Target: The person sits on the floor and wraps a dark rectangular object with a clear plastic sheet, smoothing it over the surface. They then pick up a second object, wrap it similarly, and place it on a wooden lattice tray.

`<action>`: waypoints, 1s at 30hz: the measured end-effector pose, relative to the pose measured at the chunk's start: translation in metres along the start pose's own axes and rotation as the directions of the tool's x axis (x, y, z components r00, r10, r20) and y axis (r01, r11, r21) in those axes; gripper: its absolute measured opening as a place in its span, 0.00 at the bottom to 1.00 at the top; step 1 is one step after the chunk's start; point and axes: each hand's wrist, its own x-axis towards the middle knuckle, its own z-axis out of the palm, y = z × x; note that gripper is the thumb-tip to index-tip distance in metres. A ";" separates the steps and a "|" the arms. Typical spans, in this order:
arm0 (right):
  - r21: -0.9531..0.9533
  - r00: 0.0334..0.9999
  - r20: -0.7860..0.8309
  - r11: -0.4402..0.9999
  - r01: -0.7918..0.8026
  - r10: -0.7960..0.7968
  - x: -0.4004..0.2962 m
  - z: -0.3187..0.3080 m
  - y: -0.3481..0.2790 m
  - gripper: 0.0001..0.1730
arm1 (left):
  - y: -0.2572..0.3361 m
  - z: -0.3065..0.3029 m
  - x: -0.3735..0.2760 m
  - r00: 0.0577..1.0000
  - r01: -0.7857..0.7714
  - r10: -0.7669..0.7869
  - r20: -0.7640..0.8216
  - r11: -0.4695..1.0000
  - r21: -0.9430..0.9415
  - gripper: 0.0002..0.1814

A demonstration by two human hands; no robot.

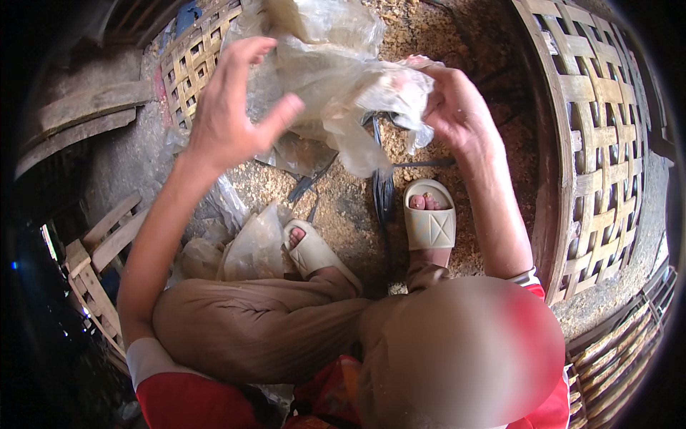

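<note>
My right hand [461, 110] grips a crumpled clear plastic sheet or bag [396, 88] by its right end, above the ground. My left hand [236, 102] is raised at the upper left with thumb and fingers spread, slightly blurred, with nothing in it. Between and beyond the hands lies more cloudy plastic sheeting [321, 69], stained brown in places. Black plastic strips [383, 187] lie on the ground below the held plastic. Another heap of crumpled plastic [254, 246] rests beside my left foot.
Sawdust-like crumbs [343, 214] cover the ground around my sandals [431, 228]. A woven bamboo panel in a wooden frame [595, 145] stands on the right, with metal racks [621, 359] below it. Another woven panel [195, 61] is at upper left, and wooden slats [96, 273] at lower left.
</note>
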 end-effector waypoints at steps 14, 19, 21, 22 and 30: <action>-0.328 0.998 -0.054 0.945 0.024 -0.044 -0.009 0.010 0.011 0.11 | 0.006 0.008 -0.009 0.982 0.056 -0.007 0.186 0.964 -0.259 0.15; -0.285 0.992 -0.124 0.958 -0.006 -0.031 -0.015 -0.005 0.002 0.11 | 0.003 0.005 -0.009 0.927 0.269 -0.141 0.349 0.896 -0.352 0.12; -0.322 0.973 -0.164 0.941 0.100 -0.160 -0.013 -0.013 -0.001 0.13 | 0.000 0.004 -0.006 0.862 0.473 -0.237 0.447 0.694 -0.543 0.10; -0.405 0.944 -0.169 0.893 0.197 -0.285 -0.015 -0.013 -0.001 0.14 | -0.002 0.003 -0.005 0.821 0.559 -0.269 0.504 0.560 -0.611 0.10; -0.566 0.435 0.781 -0.213 0.797 -0.449 -0.034 0.054 0.015 0.30 | 0.002 -0.034 0.029 0.707 0.660 -0.054 0.705 0.410 -0.630 0.12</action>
